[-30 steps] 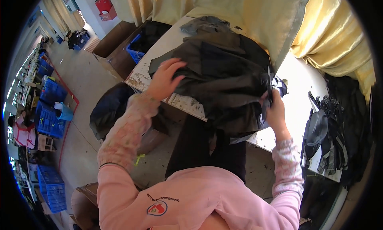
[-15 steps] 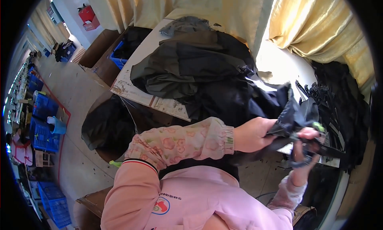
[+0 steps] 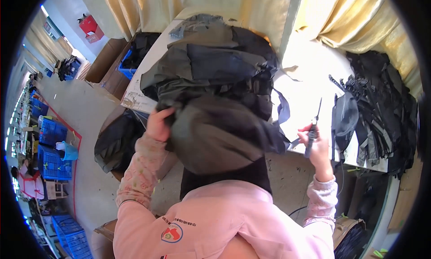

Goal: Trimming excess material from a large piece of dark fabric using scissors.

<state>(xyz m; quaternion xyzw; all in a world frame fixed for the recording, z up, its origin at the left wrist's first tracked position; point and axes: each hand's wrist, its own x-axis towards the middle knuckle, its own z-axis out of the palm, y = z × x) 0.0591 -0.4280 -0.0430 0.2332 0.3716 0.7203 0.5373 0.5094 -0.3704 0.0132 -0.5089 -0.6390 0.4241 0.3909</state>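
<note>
My left hand is closed on the left edge of a dark grey fabric bag piece, which bulges out in front of my body and is slightly blurred. On the right, my right hand is wrapped round a slim dark tool with a thin rod tip pointing up, like a soldering iron. It is held over the white table's front edge. A dark strap curls up at the bag piece's right side. Behind it, a heap of dark grey and black fabric pieces covers the table.
The white table runs under the heap. Black straps and a pouch hang over its right end. At left stand a cardboard box, a blue crate and a black fabric-filled container. A thin cord hangs below my right hand.
My left hand has moved left, spreading the dark fabric before my body. My right hand has come apart from it, and the tool now shows clearly.
</note>
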